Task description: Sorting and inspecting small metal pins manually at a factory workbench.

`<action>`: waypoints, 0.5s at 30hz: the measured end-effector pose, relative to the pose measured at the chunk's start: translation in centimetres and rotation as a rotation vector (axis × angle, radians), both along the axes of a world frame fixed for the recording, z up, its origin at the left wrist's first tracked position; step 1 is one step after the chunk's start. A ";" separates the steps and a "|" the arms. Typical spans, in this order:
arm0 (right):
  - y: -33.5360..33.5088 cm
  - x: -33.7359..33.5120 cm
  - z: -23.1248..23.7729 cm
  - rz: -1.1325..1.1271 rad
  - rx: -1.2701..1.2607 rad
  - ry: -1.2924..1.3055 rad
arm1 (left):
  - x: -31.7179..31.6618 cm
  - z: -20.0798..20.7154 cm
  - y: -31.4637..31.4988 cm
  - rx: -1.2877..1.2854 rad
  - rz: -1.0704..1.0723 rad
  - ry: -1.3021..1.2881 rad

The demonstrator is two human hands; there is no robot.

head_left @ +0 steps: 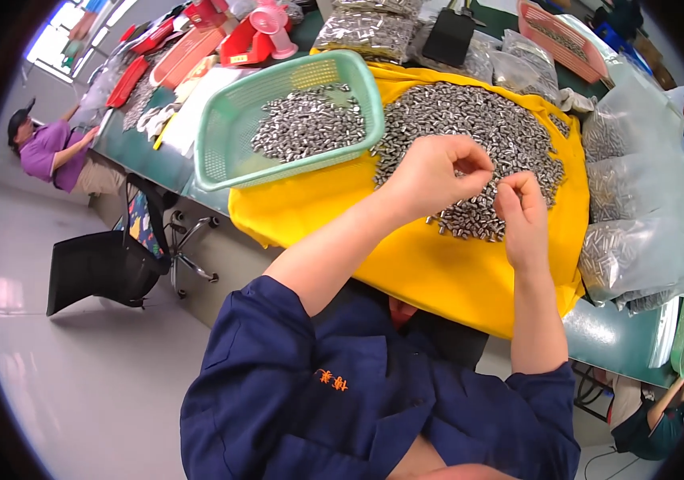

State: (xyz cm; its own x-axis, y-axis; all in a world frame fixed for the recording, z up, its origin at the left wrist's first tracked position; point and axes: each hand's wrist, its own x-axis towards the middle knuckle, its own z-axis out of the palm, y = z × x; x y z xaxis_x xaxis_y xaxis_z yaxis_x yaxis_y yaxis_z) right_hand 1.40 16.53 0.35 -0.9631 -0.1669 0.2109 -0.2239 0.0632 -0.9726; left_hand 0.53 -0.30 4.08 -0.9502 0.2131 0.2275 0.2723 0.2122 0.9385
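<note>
A dark green tabletop (614, 340) extends beneath and beyond both hands, its near edge lying toward the body from the right hand (524, 214). Over it is spread a bright yellow cloth (310, 204); its bare stretch between the hands and the body affords open room. A broad heap of short, silvery metal pieces (458, 112) lies below and ahead of both hands, its near margin just beside them; the pieces point every way, with no common long axis. A pale green, rectangular, perforated plastic basket (234, 120), partly filled with similar pieces, stands ahead and to the left of the left hand (442, 176), the nearer of the two. Its long axis runs roughly left to right, and its right wall borders the heap. Clear plastic bags of metal parts (618, 260) limit the room to the right of the right hand. Both hands are pinched, thumb against fingers, tips close to one another; whether either grips a piece cannot be told.
</note>
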 end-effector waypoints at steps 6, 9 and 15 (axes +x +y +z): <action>0.9 -0.8 0.2 0.019 -0.185 0.000 | 0.0 2.7 -8.1 -0.167 0.352 0.261; 0.3 -0.9 0.8 -0.019 -0.110 0.041 | -1.0 4.0 -14.5 -0.698 0.487 0.156; 1.1 -1.2 1.7 -0.067 -0.024 0.141 | -4.3 0.7 -19.2 -0.978 0.359 -0.090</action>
State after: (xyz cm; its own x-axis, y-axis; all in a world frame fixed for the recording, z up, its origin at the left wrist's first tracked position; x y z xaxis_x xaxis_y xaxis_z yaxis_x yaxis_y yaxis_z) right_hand 0.22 17.63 2.05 -0.9327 -0.0963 0.3476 -0.3540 0.0599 -0.9333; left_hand -3.76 -19.54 4.83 -0.9989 -0.0322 0.0334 -0.0195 0.9447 0.3274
